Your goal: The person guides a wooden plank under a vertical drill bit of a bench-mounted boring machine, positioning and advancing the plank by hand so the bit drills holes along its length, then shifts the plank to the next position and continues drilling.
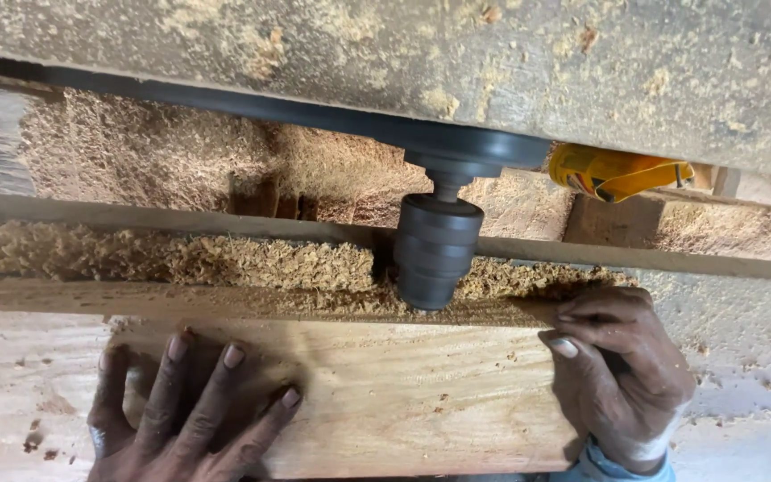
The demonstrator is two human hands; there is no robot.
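Head view of a woodworking bench, read left to right. In the lower left of the frame, the left hand point(180, 419) is laid flat on the top face of a pale wooden board point(403, 393); its fingers are spread wide and pressed down, nothing being enclosed by them. The board occupies the lower centre, its far long edge set against a dark cylindrical cutter head point(436, 252) that hangs on a short spindle from a black arm point(314, 116) crossing the upper part of the frame. Loose wood shavings point(180, 254) are heaped in a band along the far edge of the board, between it and a grey rail point(180, 216). At the upper right, a yellow object point(613, 171) is partly hidden under a dusty slab point(582, 62); its kind cannot be told. At the lower right, the right hand point(622, 375) is curled over the board's end corner, fingers hooked on the far edge just beside the cutter, thumb side on the near face.

The board is judged stiff, fairly heavy and rough-sawn, not slippery. It is best held as shown: flat pressure on the face and a hooked hold at the end, fingers kept off the cutter.
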